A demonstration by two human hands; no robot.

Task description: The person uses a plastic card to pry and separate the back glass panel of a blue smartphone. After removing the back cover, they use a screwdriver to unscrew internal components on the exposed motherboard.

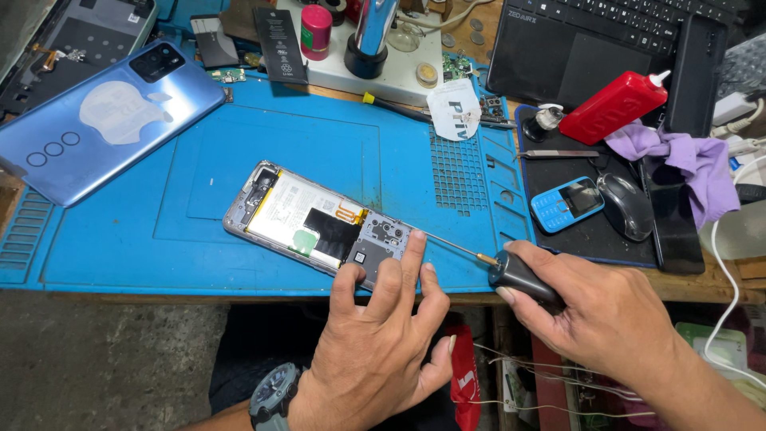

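An opened smartphone lies back-up on a blue work mat, its battery and circuit boards exposed. My left hand rests its fingertips on the phone's near right end and holds it down. My right hand grips the black handle of a thin screwdriver. Its metal shaft reaches left to the phone's right edge, right by my left index fingertip. A dark watch sits on my left wrist.
A blue phone back cover lies at the mat's left. At right are a small blue keypad phone, a mouse, a red squeeze bottle, a purple cloth and a laptop. Loose batteries and tools crowd the back edge.
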